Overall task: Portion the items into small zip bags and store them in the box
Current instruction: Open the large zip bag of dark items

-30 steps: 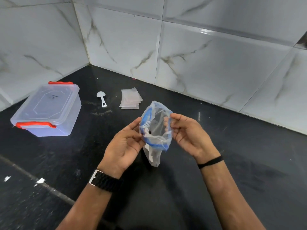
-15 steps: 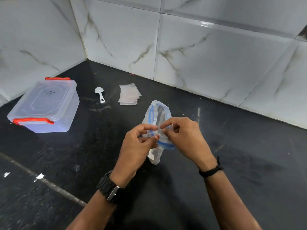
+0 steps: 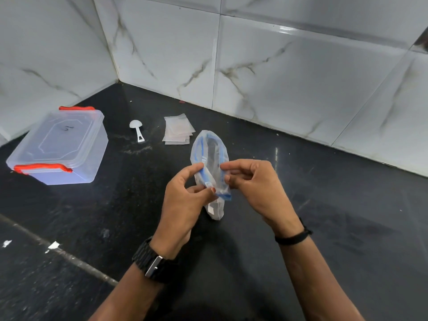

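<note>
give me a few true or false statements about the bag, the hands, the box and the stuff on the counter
1. Both hands grip the blue-zip bag: left hand, right hand. True.
2. The plastic box stands open with its lid off. False: its lid is on, with the orange clips at its ends.
3. The white scoop lies between the box and the stack of small bags. True.
4. The white scoop is inside the held bag. False: it lies on the black counter.
5. The left wrist wears a black watch. True.
</note>
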